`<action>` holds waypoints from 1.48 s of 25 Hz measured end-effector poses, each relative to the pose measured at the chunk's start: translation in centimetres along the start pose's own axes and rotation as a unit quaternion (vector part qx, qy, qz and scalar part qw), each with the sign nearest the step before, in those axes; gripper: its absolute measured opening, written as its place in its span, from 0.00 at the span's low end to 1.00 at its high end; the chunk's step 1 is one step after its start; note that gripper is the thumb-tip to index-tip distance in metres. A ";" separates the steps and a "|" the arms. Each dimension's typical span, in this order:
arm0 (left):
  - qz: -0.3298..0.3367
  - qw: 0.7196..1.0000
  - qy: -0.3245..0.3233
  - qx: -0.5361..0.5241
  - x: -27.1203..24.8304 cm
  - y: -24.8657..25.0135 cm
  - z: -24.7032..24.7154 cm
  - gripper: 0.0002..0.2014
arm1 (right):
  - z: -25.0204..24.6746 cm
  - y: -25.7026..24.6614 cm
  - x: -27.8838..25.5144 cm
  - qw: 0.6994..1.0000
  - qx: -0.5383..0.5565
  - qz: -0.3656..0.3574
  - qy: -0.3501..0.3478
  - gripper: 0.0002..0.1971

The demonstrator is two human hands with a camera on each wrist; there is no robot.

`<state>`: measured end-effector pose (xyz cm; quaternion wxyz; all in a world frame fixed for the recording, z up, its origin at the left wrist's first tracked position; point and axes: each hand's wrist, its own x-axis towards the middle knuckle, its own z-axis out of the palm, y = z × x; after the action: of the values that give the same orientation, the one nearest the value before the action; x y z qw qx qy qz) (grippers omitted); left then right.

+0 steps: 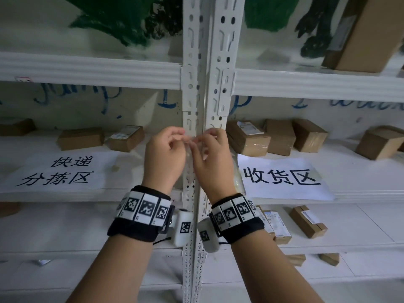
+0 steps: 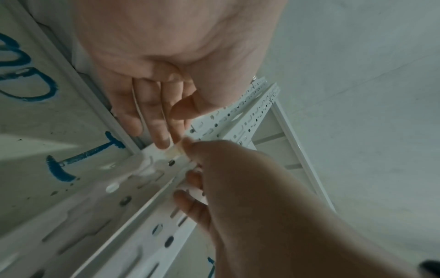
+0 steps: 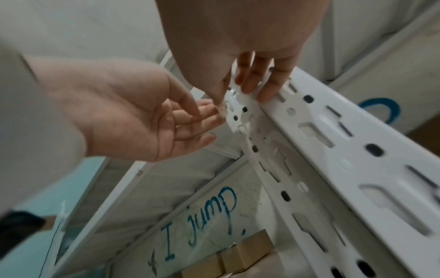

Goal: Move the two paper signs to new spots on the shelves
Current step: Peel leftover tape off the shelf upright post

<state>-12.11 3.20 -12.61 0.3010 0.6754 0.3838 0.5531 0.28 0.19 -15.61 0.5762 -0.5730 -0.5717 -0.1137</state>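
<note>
Head view: the left hand (image 1: 164, 152) and right hand (image 1: 211, 155) meet at the white upright posts (image 1: 204, 62), fingertips hidden behind knuckles. The left sign (image 1: 63, 171) and right sign (image 1: 282, 178) lie flat on the middle shelf (image 1: 360, 169), either side.

Left wrist view: both hands pinch a small clear scrap (image 2: 175, 151), perhaps tape.

Right wrist view: the same scrap appears blurred against the post.

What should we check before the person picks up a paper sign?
1. Left sign lying flat on its shelf: ok.
2. Right sign lying flat on its shelf: ok.
3. Left hand free: not ok, it pinches a small clear scrap.
4. Right hand free: not ok, it pinches the same scrap.
5. What the scrap is: cannot tell.
</note>
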 end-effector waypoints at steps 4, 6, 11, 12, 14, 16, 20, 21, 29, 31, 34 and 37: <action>-0.009 1.000 -0.015 -0.007 -2.1 -0.1 1.5 0.10 | -2.6 2.4 -3.6 0.987 0.107 0.084 0.087 0.02; -0.020 0.999 -0.034 -0.021 -2.9 -0.4 2.9 0.11 | -3.3 3.7 -4.7 0.985 0.094 0.098 0.107 0.02; -0.028 0.995 -0.093 -0.019 -5.0 -1.8 6.2 0.11 | -4.2 5.5 -6.5 0.980 0.073 0.154 0.102 0.08; -0.032 0.994 -0.103 -0.016 -5.3 -2.2 6.8 0.12 | -4.5 6.3 -7.0 0.978 0.072 0.164 0.106 0.10; -0.041 0.992 -0.117 -0.011 -5.6 -2.9 7.4 0.14 | -5.2 8.2 -8.2 0.975 0.047 0.178 0.121 0.12; -0.051 0.991 -0.121 -0.011 -5.8 -3.4 7.9 0.15 | -6.1 10.3 -9.4 0.968 0.013 0.212 0.130 0.10; -0.076 0.991 -0.109 -0.016 -6.7 -4.6 8.8 0.16 | -6.4 13.0 -11.7 0.953 -0.001 0.287 0.094 0.07; -0.081 0.991 -0.107 -0.015 -7.0 -5.0 9.0 0.16 | -6.2 13.3 -12.1 0.954 -0.004 0.287 0.084 0.07; -0.111 0.991 -0.076 0.004 -7.9 -7.1 9.4 0.12 | -3.0 14.8 -13.5 0.977 -0.060 0.202 0.030 0.05; -0.114 0.991 -0.074 0.008 -8.1 -7.5 9.4 0.12 | -2.2 14.8 -13.7 0.979 -0.073 0.190 0.014 0.07; -0.122 0.990 -0.074 0.010 -8.4 -7.8 9.4 0.14 | -1.6 14.0 -13.9 0.976 -0.120 0.183 -0.006 0.10; -0.119 0.990 -0.077 0.009 -8.5 -7.8 9.4 0.14 | -2.0 13.1 -14.0 0.969 -0.187 0.157 -0.031 0.12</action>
<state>-5.19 0.22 -25.44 0.3872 0.6679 0.4424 0.4564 7.15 -4.59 -32.94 0.4513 -0.7563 -0.4608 -0.1095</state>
